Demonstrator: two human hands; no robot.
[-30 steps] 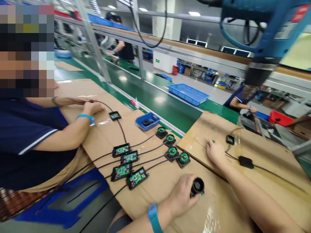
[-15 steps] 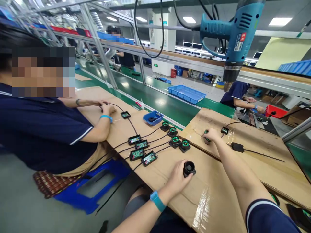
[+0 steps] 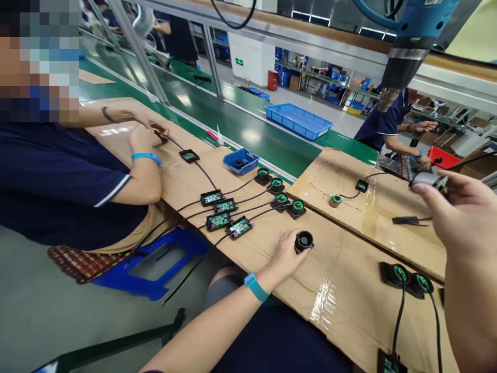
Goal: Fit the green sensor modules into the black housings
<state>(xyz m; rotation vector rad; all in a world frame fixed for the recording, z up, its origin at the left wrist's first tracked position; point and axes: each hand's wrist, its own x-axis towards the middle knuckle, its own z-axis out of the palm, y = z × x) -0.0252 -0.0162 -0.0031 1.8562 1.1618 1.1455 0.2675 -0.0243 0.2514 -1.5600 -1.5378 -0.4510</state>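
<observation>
My left hand [image 3: 287, 253] is closed round a black round housing [image 3: 304, 241] with an open top and a square flange, on the cardboard-covered bench. At the right, raised above the bench, my right hand [image 3: 462, 207] grips a grey cylindrical part [image 3: 425, 180] with coloured wires at its end. Below those fingers, a black flat box [image 3: 406, 220] with a cable shows at the far board. A small cylinder with a green ring [image 3: 335, 201] stands on that board, wired to a small open circuit box [image 3: 362, 186].
Several open circuit boxes [image 3: 239, 227] lie left of my left hand, cabled to black housings [image 3: 297, 207]. More housings [image 3: 395, 273] lie at front right. A blue tray [image 3: 241, 160] sits farther back. A power screwdriver [image 3: 411, 57] hangs overhead. A co-worker's arm [image 3: 135, 181] rests at left.
My right hand has left the small green-ringed cylinder, which stays on the board, and is now farther right and nearer, holding a grey cylindrical part. My left hand still holds the black housing. The view has tilted down.
</observation>
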